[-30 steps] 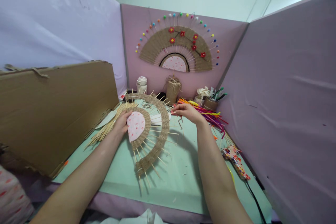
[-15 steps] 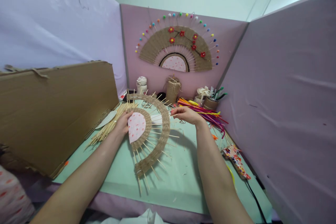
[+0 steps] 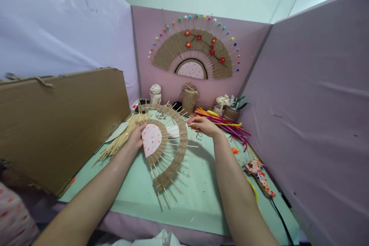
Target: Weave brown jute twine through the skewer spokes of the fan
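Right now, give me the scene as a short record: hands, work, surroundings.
left hand: holds the woven fan beside its spotted half-circle
right hand: by the fan's outer band; grip too small to make out
left side: stick bundle, cardboard
right side: colored strips, corded tool
behind: another fan with red flowers

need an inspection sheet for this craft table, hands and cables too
Surface: pale green table cover, orange scrap at right
Work in hand: half-round woven fan, thin sticks poking past its outer band
Clutter: pipe cleaners heaped at right; stick bundle at left
Hands: left hand grips the fan by its straight edge; right hand is at the outer band, its grip too small to confirm
Cables: black cord on the patterned glue gun
Surroundings: flowered fan on pink panel; cardboard standing at left
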`<state>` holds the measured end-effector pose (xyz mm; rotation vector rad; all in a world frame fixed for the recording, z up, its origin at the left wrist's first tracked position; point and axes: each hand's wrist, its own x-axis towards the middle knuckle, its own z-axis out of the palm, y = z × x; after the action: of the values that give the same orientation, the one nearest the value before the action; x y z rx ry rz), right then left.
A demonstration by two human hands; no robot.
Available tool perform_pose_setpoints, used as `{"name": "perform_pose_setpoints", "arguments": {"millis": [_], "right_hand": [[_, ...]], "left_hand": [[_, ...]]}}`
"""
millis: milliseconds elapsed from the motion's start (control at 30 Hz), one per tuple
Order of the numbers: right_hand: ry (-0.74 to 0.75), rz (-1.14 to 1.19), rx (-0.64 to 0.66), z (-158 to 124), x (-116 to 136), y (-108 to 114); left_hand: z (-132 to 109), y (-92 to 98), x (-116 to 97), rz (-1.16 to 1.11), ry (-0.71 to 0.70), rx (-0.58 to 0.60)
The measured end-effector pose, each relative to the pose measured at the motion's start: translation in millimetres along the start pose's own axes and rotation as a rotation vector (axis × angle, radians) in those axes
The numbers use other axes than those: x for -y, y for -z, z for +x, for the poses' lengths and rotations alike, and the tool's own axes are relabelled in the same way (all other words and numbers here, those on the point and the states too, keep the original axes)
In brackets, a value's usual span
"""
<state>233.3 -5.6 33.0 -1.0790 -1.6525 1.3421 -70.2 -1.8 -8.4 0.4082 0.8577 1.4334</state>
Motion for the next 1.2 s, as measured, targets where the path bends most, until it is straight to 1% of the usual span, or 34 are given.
{"name": "perform_pose_setpoints", "arguments": {"millis": [167, 267, 400, 467, 600, 700, 800, 1000, 1100, 1200], "right_hand": [[0.002, 0.046, 0.050, 3, -7, 2], [0.056, 0.087, 0.067, 5, -10, 2], [0.120, 0.127, 0.072, 7, -8, -3], [0.113, 0.177, 0.070, 6, -4, -8], [0.038, 0.294, 0.076, 5, 3, -20], [0.005, 0.347, 0.055, 3, 8, -26], [0.002, 0.364, 0.040, 3, 10, -29], [0.061, 0.347, -0.006, 8, 8, -32], [0.069, 0.302, -0.063, 14, 3, -34], [0.065, 0.210, -0.164, 20, -2, -35]], "left_hand": [[-3, -1.4, 0, 0.032, -0.046, 0.037], [-3, -1.2, 1, 0.038, -0.049, 0.062], [0, 0.5, 1, 0.022, -0.010, 0.036], [1, 1.0, 1, 0.001, 0.009, 0.020], [2, 1.1, 1, -0.014, 0.015, 0.007], [1, 0.7, 0, -0.011, -0.015, 0.008], [-1, 0.0, -1, -0.020, -0.034, 0.017], [-1, -0.9, -2, -0.048, 0.009, -0.016], [1, 0.3, -2, -0.037, -0.014, -0.027], [2, 0.5, -1, -0.029, -0.031, -0.030]]}}
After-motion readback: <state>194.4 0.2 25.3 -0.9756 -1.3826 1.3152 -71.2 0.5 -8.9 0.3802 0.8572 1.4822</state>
